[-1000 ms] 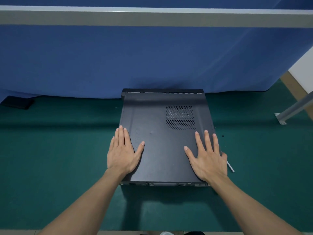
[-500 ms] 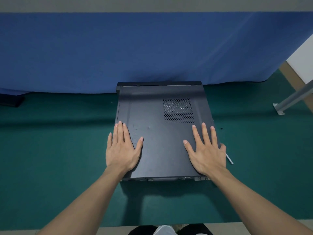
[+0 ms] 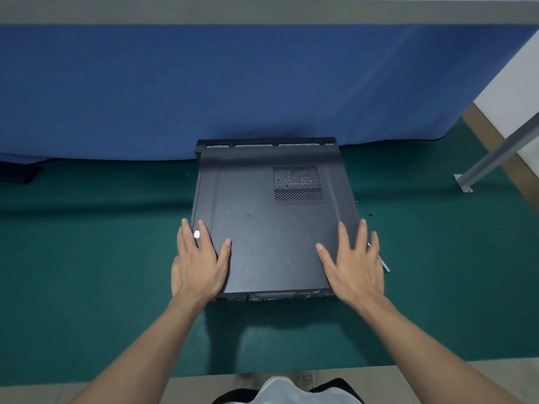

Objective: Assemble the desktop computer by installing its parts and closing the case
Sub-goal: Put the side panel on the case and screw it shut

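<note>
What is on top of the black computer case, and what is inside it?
The left hand and right hand lie flat and open over its side panel, near the close corners. The panel covers the inside, so no parts can be seen.

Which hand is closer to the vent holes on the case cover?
Right. The right hand sits on the near side of the vent holes; the left hand is at the cover's left edge.

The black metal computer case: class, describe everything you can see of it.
The black metal computer case lies flat on the green mat, side panel up, its far end at the blue curtain. A perforated vent grille sits far right. The open left hand and right hand cover its near corners.
</note>
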Demonstrator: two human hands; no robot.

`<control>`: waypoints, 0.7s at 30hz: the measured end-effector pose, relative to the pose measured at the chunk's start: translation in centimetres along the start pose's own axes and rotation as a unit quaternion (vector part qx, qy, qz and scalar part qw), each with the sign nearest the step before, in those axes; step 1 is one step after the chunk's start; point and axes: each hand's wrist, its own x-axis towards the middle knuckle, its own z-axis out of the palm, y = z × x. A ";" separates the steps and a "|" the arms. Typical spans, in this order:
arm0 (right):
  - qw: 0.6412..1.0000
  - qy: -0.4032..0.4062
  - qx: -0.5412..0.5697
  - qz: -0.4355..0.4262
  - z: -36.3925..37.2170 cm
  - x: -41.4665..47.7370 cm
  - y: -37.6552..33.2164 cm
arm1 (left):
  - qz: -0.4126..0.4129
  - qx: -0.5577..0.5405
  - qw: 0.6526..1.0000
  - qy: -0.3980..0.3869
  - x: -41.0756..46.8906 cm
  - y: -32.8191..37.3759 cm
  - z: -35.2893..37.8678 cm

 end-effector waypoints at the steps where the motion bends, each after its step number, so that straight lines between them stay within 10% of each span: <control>1: 1.000 0.008 0.006 0.016 0.2 -1.0 0.3 | -0.012 -0.013 1.000 0.006 -0.6 -0.1 0.0; 10: 0.932 0.040 0.359 0.031 1.7 -5.2 4.3 | -0.048 -0.216 0.975 0.028 -5.6 -2.8 0.8; 21: 0.914 0.024 0.405 0.001 2.7 -4.6 5.7 | -0.084 -0.328 0.937 0.081 -7.1 -4.2 2.0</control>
